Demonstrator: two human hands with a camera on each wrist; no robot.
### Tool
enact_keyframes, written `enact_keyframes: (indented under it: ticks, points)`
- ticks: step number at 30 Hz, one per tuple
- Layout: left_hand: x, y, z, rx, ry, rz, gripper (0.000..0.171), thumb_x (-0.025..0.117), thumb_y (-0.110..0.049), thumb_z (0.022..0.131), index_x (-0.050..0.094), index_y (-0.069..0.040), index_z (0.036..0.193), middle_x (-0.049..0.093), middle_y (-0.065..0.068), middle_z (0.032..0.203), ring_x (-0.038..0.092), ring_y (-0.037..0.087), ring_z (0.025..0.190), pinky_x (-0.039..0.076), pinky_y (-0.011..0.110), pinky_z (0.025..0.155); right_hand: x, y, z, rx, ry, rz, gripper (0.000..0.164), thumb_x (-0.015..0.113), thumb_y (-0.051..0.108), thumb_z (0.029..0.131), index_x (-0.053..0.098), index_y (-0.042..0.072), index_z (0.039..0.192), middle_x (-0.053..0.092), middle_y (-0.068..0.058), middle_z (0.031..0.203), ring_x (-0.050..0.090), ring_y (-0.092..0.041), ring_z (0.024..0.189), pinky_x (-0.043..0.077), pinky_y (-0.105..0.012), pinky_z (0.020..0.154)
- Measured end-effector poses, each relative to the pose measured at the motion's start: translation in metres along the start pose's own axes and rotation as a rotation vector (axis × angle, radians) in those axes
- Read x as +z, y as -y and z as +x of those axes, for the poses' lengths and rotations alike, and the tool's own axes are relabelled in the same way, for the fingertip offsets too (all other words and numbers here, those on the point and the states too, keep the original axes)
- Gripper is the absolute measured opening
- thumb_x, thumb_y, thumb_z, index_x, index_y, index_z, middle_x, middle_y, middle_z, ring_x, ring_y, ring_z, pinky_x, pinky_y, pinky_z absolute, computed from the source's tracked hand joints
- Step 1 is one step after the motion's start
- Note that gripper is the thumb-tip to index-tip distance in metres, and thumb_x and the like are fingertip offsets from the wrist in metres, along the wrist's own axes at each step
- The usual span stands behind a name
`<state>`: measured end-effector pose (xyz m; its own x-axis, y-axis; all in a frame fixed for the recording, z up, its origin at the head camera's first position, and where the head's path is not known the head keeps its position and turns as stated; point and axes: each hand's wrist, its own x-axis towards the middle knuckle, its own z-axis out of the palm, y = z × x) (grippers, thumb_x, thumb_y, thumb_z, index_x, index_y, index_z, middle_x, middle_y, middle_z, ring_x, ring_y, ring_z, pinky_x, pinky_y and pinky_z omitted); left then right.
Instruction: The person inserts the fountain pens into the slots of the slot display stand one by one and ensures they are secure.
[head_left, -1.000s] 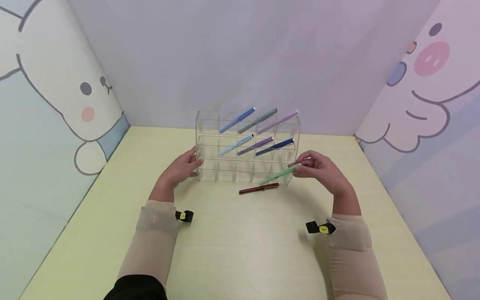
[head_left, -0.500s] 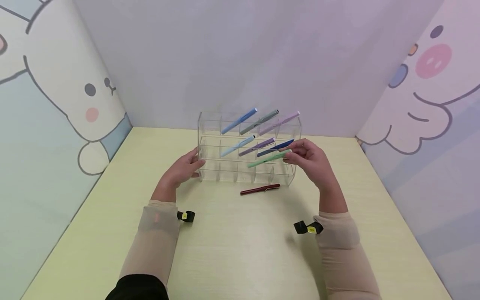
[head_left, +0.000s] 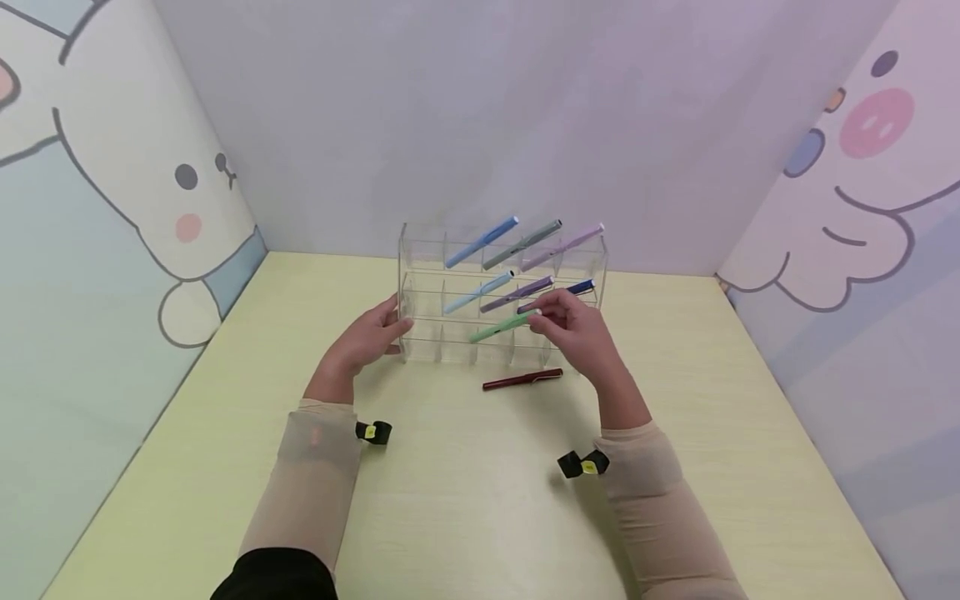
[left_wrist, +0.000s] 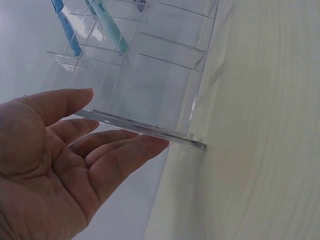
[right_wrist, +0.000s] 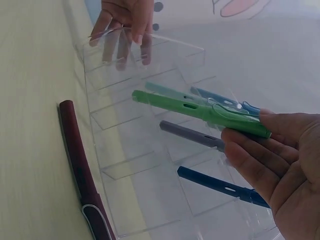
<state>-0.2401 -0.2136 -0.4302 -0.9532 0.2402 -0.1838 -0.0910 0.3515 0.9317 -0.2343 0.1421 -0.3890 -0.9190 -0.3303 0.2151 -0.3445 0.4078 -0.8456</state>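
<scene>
A clear tiered pen rack [head_left: 422, 283] stands on the table, with several capped pens slanting in its upper two tiers. My right hand [head_left: 573, 329] pinches a light green pen [head_left: 501, 327] by its cap end, in front of the rack's lower part; its other end points left. In the right wrist view the same green pen [right_wrist: 172, 104] is between thumb and fingers. My left hand [head_left: 367, 337] holds the rack's left end, thumb at the front edge and fingers at the outer side, as the left wrist view shows the hand [left_wrist: 65, 155] there. A dark red pen [head_left: 522, 380] lies on the table before the rack.
In the top tier sit a blue pen [head_left: 482, 242], a grey-green pen [head_left: 522, 245] and a lilac pen [head_left: 562, 248]. The middle tier bears a light blue pen [head_left: 478, 292], a purple pen [head_left: 517, 295] and a dark blue pen [head_left: 581, 287], partly hidden by my right hand. A wall rises behind.
My right hand has carried the green pen leftward and up from the rack's lower right corner, across its front. The left hand stays at the rack's left end.
</scene>
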Motion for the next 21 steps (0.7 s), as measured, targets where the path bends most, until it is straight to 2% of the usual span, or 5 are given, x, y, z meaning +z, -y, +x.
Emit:
enact_keyframes:
  ticks: [4,10,21]
  points:
    - [-0.001,-0.001,-0.001,-0.003,0.007,0.002,0.069,0.05,-0.03,0.104,0.01,-0.031,0.159,0.034,0.016,0.157,0.042,0.033,0.139,0.049,0.051,0.103,0.006,-0.003,0.002,0.01,0.02,0.008,0.029,0.067,0.033,0.094,0.061,0.012,0.113,0.073,-0.007,0.106,0.072,-0.022,0.095,0.059,-0.04,0.087]
    - [-0.001,-0.002,-0.002,-0.001,0.006,-0.002,0.069,0.051,-0.032,0.103,0.01,-0.033,0.159,0.035,0.015,0.157,0.041,0.033,0.139,0.049,0.051,0.103,0.015,-0.007,0.005,-0.003,0.051,0.021,0.024,0.068,0.03,0.094,0.061,0.015,0.11,0.072,-0.003,0.108,0.071,-0.017,0.095,0.06,-0.037,0.086]
    - [0.001,-0.001,0.0,0.002,0.011,-0.017,0.067,0.05,-0.03,0.104,0.012,-0.037,0.158,0.038,0.016,0.155,0.042,0.034,0.139,0.048,0.051,0.104,0.029,-0.01,0.005,-0.004,0.08,-0.057,0.022,0.066,0.033,0.095,0.062,0.017,0.11,0.07,0.0,0.105,0.069,-0.015,0.102,0.059,-0.04,0.085]
